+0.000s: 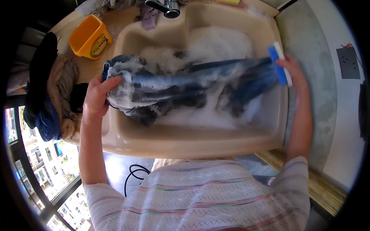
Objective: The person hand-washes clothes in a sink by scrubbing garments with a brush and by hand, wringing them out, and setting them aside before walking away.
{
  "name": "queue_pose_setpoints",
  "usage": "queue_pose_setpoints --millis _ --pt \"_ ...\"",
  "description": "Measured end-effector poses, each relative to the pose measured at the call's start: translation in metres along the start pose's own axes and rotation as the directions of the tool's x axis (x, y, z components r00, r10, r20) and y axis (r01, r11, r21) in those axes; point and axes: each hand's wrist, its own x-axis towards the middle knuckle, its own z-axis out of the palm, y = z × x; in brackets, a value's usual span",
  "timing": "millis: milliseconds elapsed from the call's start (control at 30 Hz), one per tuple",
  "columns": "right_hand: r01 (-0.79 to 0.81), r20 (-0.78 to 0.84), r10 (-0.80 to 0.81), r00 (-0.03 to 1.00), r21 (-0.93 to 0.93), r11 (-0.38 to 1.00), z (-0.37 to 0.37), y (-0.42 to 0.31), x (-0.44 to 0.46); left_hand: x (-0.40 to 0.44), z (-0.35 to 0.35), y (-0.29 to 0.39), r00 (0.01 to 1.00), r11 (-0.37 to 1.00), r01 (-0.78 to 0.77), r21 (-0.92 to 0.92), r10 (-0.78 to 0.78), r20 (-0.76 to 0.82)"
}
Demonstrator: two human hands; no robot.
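Wet blue denim jeans (231, 73), streaked with white suds, stretch across the beige sink (200, 144). My left hand (98, 94) grips their soapy end at the sink's left side, thumb on top of the cloth. At the far right, my right hand (293, 69) is closed on a blue and white brush (280, 64), held at the right end of the denim. Motion blurs this hand and the cloth beside it slightly. Foamy water (219, 42) lies behind and below the jeans in the basin.
An orange plastic tub (86, 36) stands on the counter at the back left. Dark and beige clothes (58, 88) hang over the left edge. A chrome faucet (171, 9) and a grey-purple cloth (149, 17) are at the back. A wall socket (348, 62) is at the right.
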Motion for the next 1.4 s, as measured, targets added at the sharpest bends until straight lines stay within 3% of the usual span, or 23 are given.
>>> queue_pose_setpoints --millis 100,133,167,233,300,333,433,533,633,700,800,833,900,933,967,1067,1133,1167,1233,1300,1333,1367,1400 --pt "0.028 -0.09 -0.022 0.996 0.062 0.998 0.003 -0.01 0.042 0.026 -0.005 -0.007 0.958 0.771 -0.068 0.634 0.227 -0.175" --pt "0.032 -0.103 -0.03 0.994 0.022 0.999 0.008 -0.009 0.058 0.028 0.004 -0.004 0.895 0.298 0.019 0.954 0.421 -0.149" --pt "0.038 -0.116 -0.04 0.992 -0.019 0.999 0.014 -0.007 0.067 0.028 0.022 -0.003 0.862 0.114 0.088 0.99 0.49 -0.133" --pt "0.048 -0.056 -0.046 0.997 0.034 0.998 0.035 -0.009 0.068 0.045 0.04 -0.018 0.671 -0.173 -0.07 0.982 0.721 0.175" --pt "0.068 -0.015 -0.067 0.998 0.052 0.996 0.042 -0.014 0.064 0.061 0.084 -0.036 0.856 0.103 -0.238 0.966 0.491 0.159" --pt "0.079 -0.005 -0.079 0.997 0.048 0.996 0.041 -0.017 0.057 0.079 0.095 -0.068 0.869 0.108 -0.344 0.933 0.414 0.272" --pt "0.117 -0.032 -0.116 0.993 0.033 0.993 0.025 -0.033 0.026 0.118 0.112 -0.124 0.932 -0.173 -0.246 0.954 0.229 0.282" --pt "0.125 -0.085 -0.126 0.988 -0.008 0.992 0.002 -0.048 -0.005 0.143 0.098 -0.141 0.982 0.163 -0.122 0.979 0.164 0.096" --pt "0.168 -0.095 -0.169 0.981 -0.017 0.986 -0.016 -0.06 -0.02 0.106 0.088 -0.1 0.903 0.373 -0.387 0.843 -0.031 0.428" --pt "0.179 -0.093 -0.176 0.98 0.026 0.984 -0.029 -0.066 -0.018 0.069 0.08 -0.063 0.871 0.704 -0.078 0.706 -0.297 0.392" --pt "0.242 -0.041 -0.25 0.967 -0.143 0.96 -0.024 -0.084 0.029 0.052 0.059 -0.039 0.852 0.933 0.137 0.333 -0.282 0.441" --pt "0.427 -0.08 -0.437 0.896 -0.12 0.896 -0.004 -0.086 0.049 0.056 0.055 -0.04 0.872 0.974 0.169 0.149 -0.218 0.437" --pt "0.34 -0.298 -0.311 0.903 0.05 0.939 0.041 -0.111 0.026 0.069 0.049 -0.041 0.921 0.981 0.19 -0.025 -0.169 0.35" --pt "0.222 -0.327 -0.441 0.836 -0.534 0.816 0.048 -0.103 0.08 0.083 0.044 -0.044 0.944 0.982 0.189 -0.01 -0.179 0.277" --pt "0.29 -0.325 -0.545 0.773 -0.583 0.759 0.075 -0.085 0.101 0.098 0.035 -0.05 0.962 0.982 0.189 0.002 -0.186 0.202" --pt "0.32 -0.113 -0.372 0.921 -0.325 0.89 0.187 -0.053 0.09 0.123 0.02 -0.082 0.962 0.964 0.244 0.106 -0.254 0.097" --pt "0.59 -0.126 -0.594 0.794 -0.071 0.804 0.263 -0.041 0.044 0.123 0.029 -0.098 0.961 0.958 0.267 0.102 -0.272 0.048" --pt "0.479 -0.002 -0.48 0.877 -0.048 0.876 0.265 -0.045 0.042 0.123 0.026 -0.114 0.947 0.95 0.313 0.01 -0.311 -0.076" --pt "0.523 0.093 -0.523 0.847 -0.312 0.793 0.313 -0.024 0.016 0.119 0.017 -0.15 0.863 0.914 0.361 -0.187 -0.403 -0.304" --pt "0.56 0.121 -0.612 0.782 -0.567 0.604 0.317 0.01 0.029 0.075 0.053 -0.12 0.891 0.899 0.371 -0.231 -0.415 -0.184" --pt "0.509 0.178 -0.488 0.855 -0.471 0.72 0.3 0.028 0.053 0.055 0.066 -0.104 0.9 0.889 0.381 -0.254 -0.42 -0.118" --pt "0.587 0.16 -0.579 0.8 -0.407 0.699 0.281 0.064 0.08 0.044 0.064 -0.097 0.902 0.871 0.388 -0.3 -0.426 -0.072" --pt "0.436 0.108 -0.43 0.896 -0.39 0.811 0.262 0.087 0.093 0.036 0.058 -0.09 0.904 0.853 0.393 -0.345 -0.427 -0.026"
